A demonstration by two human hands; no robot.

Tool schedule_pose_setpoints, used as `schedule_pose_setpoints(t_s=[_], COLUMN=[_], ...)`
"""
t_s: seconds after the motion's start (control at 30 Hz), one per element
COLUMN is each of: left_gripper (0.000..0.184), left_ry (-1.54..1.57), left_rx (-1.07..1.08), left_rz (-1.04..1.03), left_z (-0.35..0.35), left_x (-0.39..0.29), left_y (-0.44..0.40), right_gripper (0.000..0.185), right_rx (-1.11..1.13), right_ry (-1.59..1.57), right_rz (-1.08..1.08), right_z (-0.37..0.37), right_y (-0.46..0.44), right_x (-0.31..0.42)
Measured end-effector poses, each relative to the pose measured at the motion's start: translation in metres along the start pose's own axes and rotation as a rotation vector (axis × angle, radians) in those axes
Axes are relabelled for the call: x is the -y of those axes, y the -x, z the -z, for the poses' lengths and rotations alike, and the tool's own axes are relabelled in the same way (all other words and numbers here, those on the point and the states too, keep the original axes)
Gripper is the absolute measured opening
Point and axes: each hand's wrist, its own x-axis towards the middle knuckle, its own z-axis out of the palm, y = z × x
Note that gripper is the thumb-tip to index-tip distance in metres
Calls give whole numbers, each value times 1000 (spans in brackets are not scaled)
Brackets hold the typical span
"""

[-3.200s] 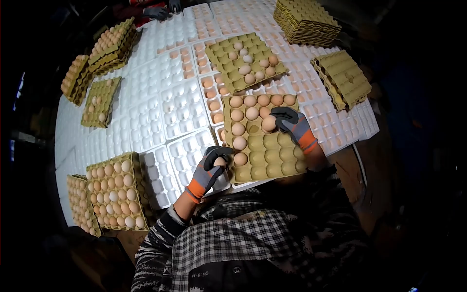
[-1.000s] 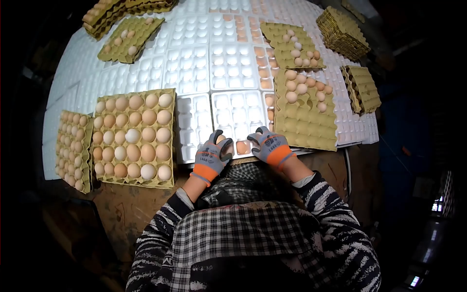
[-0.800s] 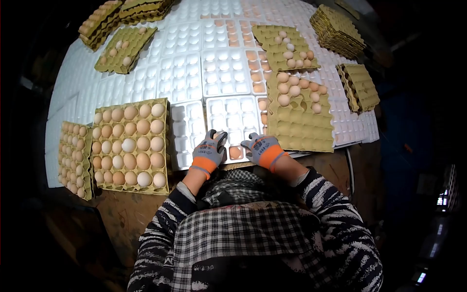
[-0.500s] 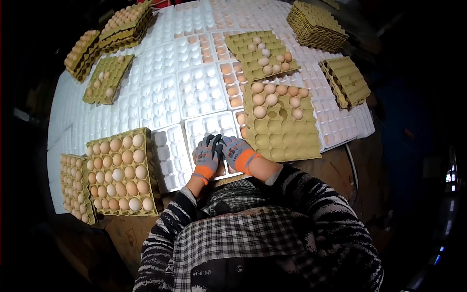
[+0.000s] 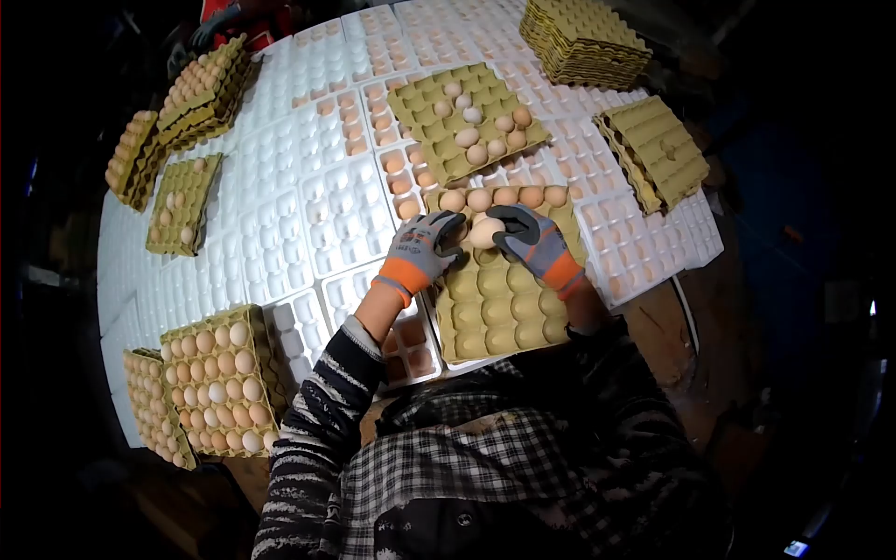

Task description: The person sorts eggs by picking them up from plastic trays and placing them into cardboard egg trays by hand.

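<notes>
My left hand (image 5: 425,247), in a grey and orange glove, curls its dark fingertips round an egg at the left side of a pulp egg tray (image 5: 509,313). The egg is largely hidden by the fingers. My right hand (image 5: 537,245), gloved alike, grips a pale egg (image 5: 485,232) between thumb and fingers over the same tray. A row of eggs (image 5: 505,196) sits along the tray's far edge; the cups nearer me are bare. Left of it, partly under my left forearm, lies a white plastic tray (image 5: 347,291) with brown eggs (image 5: 408,347) in its near right cups.
Another pulp tray (image 5: 425,117) with several eggs lies beyond. Stacked pulp trays (image 5: 583,47) stand at the far right, more trays (image 5: 667,154) below them. Full egg trays (image 5: 215,373) lean at the near left. White plastic trays (image 5: 271,219) cover the table. A person's gloved hand (image 5: 210,33) shows far left.
Both hands have moved from the white tray to the pulp tray on the right and now grasp eggs there. The view has shifted, and a person in red shows more at the far side.
</notes>
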Motion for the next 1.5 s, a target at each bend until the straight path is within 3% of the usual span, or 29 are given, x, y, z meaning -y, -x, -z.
schedule_pose_setpoints(t_s=[0.07, 0.1, 0.17, 0.23, 0.3, 0.33, 0.37, 0.43, 0.5, 0.53, 0.57, 0.63, 0.67, 0.7, 0.77, 0.83, 0.9, 0.97, 1.03, 1.1, 1.13, 1.2, 1.23, 1.27, 1.3, 1.37, 1.4, 1.43, 1.5], left_gripper=[49, 49, 45, 38, 41, 43, 46, 50, 48, 46, 45, 44, 44, 43, 42, 43, 46, 47, 49, 52, 55, 43, 42, 43, 44, 46, 49, 51, 49], left_ry=[-371, -374, -294, 241, 905, 931, 663, -110, -250, -260, -271, -115, -4, 108, -183, -394, -496, -391, -469, 153, 242, 964, 1036, 1107, 1136, 893, 819, 671, 184], left_rx=[194, 200, 62, -119, -171, -169, -111, -106, -18, 31, 78, -27, -52, -76, -43, 184, 229, 230, 154, -205, -298, -207, -245, -348, -408, -478, -473, -475, -423], left_rz=[59, 57, 49, 238, 279, 191, 277, 60, 137, 152, 167, 126, 175, 226, 63, 71, 155, 258, 166, 122, 37, 640, 676, 628, 649, 725, 785, 774, 506], left_z=[1, -5, -17, -24, -10, -8, -8, -10, -4, -1, 2, 3, 3, 3, -3, -11, -25, -44, -22, -16, -12, 39, 41, 47, 54, 60, 58, 53, 45], left_x=[-20, -15, 8, 24, 36, 40, 50, 35, 16, 17, 18, 22, 20, 19, 7, -8, -10, 12, -10, 12, 23, 9, 28, 33, 43, 53, 66, 77, 75], left_y=[-10, -12, -15, -12, -18, -24, -39, -52, -59, -66, -72, -71, -72, -72, -75, -88, -95, -100, -80, -53, -35, 51, 83, 111, 138, 171, 183, 194, 200], right_gripper=[44, 45, 47, 45, 44, 47, 50, 50, 50, 53, 53, 51, 44, 44, 27, 30, 28, 30, 42, 42, 42, 43, 44, 48, 33, 33, 45, 46, 37], right_rx=[-39, -80, -29, 141, 91, 93, 95, 1, -8, 44, 45, 275, 359, 361, 293, 345, 56, 137, 179, 285, 377, 434, 459, 524, 572, 578, 525, 666, 672], right_ry=[265, 537, 773, 1198, 1193, 937, 681, -38, 50, 371, 370, 1293, 1606, 1601, 1787, 1785, 1201, 353, -240, -194, -72, -211, -339, -519, -143, -313, -21, 569, 1288], right_rz=[123, 249, 144, -117, 15, 101, 183, 26, 37, 326, 329, -96, -130, -129, -62, -37, 266, -198, -359, -96, 28, 11, 3, -274, 129, -517, -410, -76, 75], right_z=[16, 21, 8, -9, 4, 20, 35, 54, 73, 82, 78, 51, 42, 33, 20, 42, 71, 92, 86, 77, 71, 34, 15, -4, -28, -61, -89, -100, -142], right_y=[-17, -23, -28, -33, -37, -41, -43, -41, -47, -60, -65, -77, -87, -89, -92, -95, -80, -74, -50, -31, -34, -29, -27, -29, -30, -35, -32, -35, -23], right_x=[-9, -8, -1, 6, -9, -14, -16, -17, -4, -11, 2, 41, 14, 10, 5, -7, 8, 15, 47, 29, 23, 4, -2, 18, 14, 41, 38, 44, 57])
